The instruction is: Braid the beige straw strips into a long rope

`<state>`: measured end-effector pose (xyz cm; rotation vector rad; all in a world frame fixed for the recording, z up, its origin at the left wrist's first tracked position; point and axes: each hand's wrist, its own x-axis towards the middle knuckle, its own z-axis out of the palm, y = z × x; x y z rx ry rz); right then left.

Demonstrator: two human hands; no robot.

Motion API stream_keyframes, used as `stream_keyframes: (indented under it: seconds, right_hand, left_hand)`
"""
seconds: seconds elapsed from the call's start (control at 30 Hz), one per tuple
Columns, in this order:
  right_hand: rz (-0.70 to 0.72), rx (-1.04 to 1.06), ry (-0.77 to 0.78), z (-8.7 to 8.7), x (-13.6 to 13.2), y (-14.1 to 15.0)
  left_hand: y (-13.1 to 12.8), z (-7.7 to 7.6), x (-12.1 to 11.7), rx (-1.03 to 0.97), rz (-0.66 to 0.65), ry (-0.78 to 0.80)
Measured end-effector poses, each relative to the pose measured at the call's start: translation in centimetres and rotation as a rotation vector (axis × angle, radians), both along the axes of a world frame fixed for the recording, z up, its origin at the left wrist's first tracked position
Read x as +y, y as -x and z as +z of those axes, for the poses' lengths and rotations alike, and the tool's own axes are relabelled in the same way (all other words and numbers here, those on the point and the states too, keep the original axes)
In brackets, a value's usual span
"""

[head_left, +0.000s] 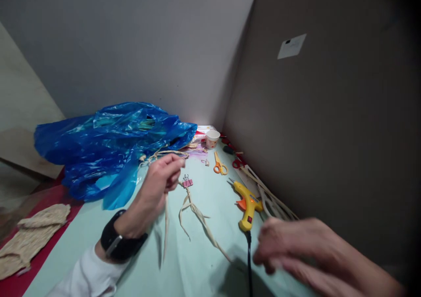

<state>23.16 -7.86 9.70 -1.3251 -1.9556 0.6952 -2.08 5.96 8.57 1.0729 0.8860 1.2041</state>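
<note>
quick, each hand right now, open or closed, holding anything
Left hand: closed, holding a thin, pale straw-coloured strip.
Right hand: blurred; open, closed or holding cannot be told.

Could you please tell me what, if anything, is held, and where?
The left hand appears to hold a pale strip by its upper part; the right hand is too blurred to tell.

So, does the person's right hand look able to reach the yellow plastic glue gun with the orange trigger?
Probably yes: the blurred right hand is close to the handle end of the glue gun, and nothing visible blocks the way; only the black cable runs nearby.
</note>
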Motion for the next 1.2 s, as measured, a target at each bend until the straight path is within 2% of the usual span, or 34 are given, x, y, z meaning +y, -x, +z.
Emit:
stream_keyframes:
  seconds: [0.03, 0.07, 0.13, 0.2, 0.3, 0.4, 0.57, 0.77, 0.9, 1.0, 1.1, 1.2]
  right_hand:
    - [0.107, -0.044, 0.083, 0.8, 1.4, 0.9]
    - [0.15, -0.035, 0.136, 1.4, 2.8, 1.8]
    - [0.122, 0.016, 0.118, 1.5, 5.5, 3.5]
    - [0.109, 0.02, 0.015, 0.5, 7.7, 4.6]
    - [0.112, 0.031, -0.075, -1.9, 9.6, 5.2]
    - [0.116, 0.043, -0.058, -3.5, 10.4, 4.6]
    - [0.128, 0.082, 0.096, -4.4, 10.9, 3.4]
    - [-0.001, 0.083, 0.211, -5.4, 11.5, 3.4]
    - [0.11, 0.124, 0.209, -5.5, 12.5, 3.2]
    - [0.172, 0.17, 0.193, -5.2, 13.5, 2.6]
    - [0.163, 0.222, 0.209, -5.1, 14.3, 2.2]
    - [0.095, 0.225, 0.212, -5.5, 14.7, 2.0]
  left_hand:
    - [-0.6, -0.1, -0.5, 0.078, -0.038, -0.008]
    - [-1.1, -0.3, -1.0, 0.154, -0.081, -0.017]
    - [-2.0, -0.8, -1.7, 0.272, -0.161, -0.047]
    - [-2.7, -1.5, -2.0, 0.35, -0.237, -0.059]
    - [-3.2, -2.9, -1.9, 0.422, -0.267, -0.06]
    - [-3.5, -4.1, -1.7, 0.444, -0.296, -0.068]
    - [-4.1, -5.3, -1.7, 0.497, -0.326, -0.07]
    - [-4.5, -5.8, -1.7, 0.617, -0.3, -0.058]
    - [-4.8, -5.9, -0.9, 0.602, -0.245, -0.07]
    - [-4.9, -5.7, 0.0, 0.555, -0.255, -0.069]
    - [-4.9, -5.6, 0.7, 0.492, -0.326, 0.008]
    - [-4.8, -5.8, 0.9, 0.477, -0.352, 0.039]
